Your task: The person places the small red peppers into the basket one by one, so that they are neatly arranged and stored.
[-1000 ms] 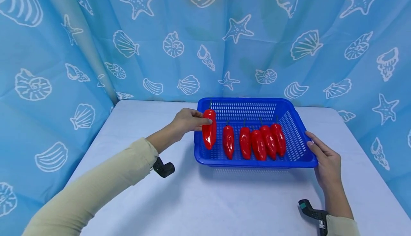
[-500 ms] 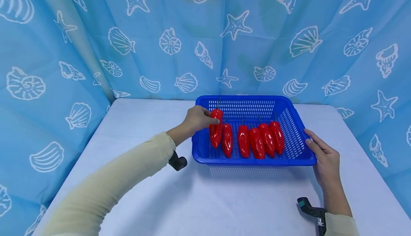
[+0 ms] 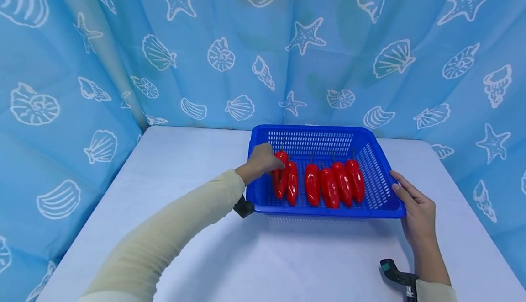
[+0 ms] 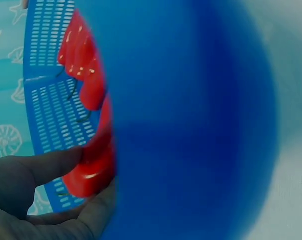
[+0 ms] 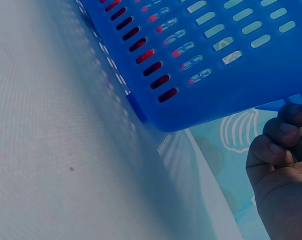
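Observation:
A blue plastic basket (image 3: 328, 212) with slotted walls holds several glossy red peppers (image 3: 329, 188) with green stems, lying in a row. At its left end my left hand (image 3: 263, 157) reaches over the rim and pinches the leftmost red pepper (image 3: 280, 184) between thumb and fingers. That pepper lies right beside its neighbour, low in the basket. In the left wrist view, the blurred basket wall (image 4: 181, 125) hides much of the held pepper (image 4: 86, 182). My right hand (image 3: 420, 210) grips the basket's right rim, thumb on top, with curled fingers (image 5: 276, 145) under it.
A white cloth-covered table (image 3: 197, 156) spreads around the basket. Behind and to the sides hangs a blue curtain (image 3: 189, 64) printed with white shells and starfish. A black wrist device (image 3: 396, 274) sits below the right hand.
My left hand has moved right and down with its pepper, from above the basket's left rim to beside the other peppers. The right hand has kept its grip on the rim.

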### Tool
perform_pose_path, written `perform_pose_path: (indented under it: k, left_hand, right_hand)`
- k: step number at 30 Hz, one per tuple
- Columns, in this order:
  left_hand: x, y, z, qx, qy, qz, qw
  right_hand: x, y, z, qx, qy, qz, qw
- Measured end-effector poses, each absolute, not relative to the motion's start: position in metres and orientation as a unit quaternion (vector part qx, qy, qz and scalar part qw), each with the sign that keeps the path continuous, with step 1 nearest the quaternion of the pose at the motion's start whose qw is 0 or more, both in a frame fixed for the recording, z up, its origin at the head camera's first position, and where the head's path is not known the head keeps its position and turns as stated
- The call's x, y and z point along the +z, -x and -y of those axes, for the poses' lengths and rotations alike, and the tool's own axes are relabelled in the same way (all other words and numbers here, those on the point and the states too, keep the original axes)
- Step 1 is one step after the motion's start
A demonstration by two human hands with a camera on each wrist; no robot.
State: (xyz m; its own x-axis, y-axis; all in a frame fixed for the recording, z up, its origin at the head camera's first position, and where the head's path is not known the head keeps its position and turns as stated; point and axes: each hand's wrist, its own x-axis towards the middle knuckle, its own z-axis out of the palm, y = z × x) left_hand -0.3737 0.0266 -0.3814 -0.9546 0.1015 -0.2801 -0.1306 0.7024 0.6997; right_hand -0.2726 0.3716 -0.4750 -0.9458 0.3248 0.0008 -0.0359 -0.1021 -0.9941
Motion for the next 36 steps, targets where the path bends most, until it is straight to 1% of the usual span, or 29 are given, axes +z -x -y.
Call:
perform_pose_path:
  k: [4, 10, 17, 20, 29, 36]
  left_hand:
    - [-0.38, 0.372, -0.03, 0.364, 0.012, -0.92, 0.145]
    - [-0.388, 0.374, -0.036, 0.343, 0.021, -0.929, 0.135]
    - [-0.407, 0.368, -0.039, 0.381, 0.032, -0.908, 0.173]
    - [-0.411, 0.367, -0.039, 0.386, 0.035, -0.905, 0.174]
    - [-0.405, 0.367, -0.04, 0.361, 0.032, -0.914, 0.183]
    - [-0.401, 0.362, -0.037, 0.373, 0.013, -0.91, 0.179]
  right_hand:
    - [-0.475, 0.272, -0.371, 0.732, 0.113, 0.66, 0.126]
    - [-0.474, 0.273, -0.371, 0.729, 0.113, 0.663, 0.125]
    - [-0.475, 0.271, -0.371, 0.731, 0.113, 0.662, 0.121]
    - [-0.475, 0.271, -0.371, 0.731, 0.11, 0.661, 0.126]
    - [-0.475, 0.273, -0.372, 0.725, 0.108, 0.668, 0.129]
    - [-0.477, 0.272, -0.372, 0.721, 0.105, 0.672, 0.128]
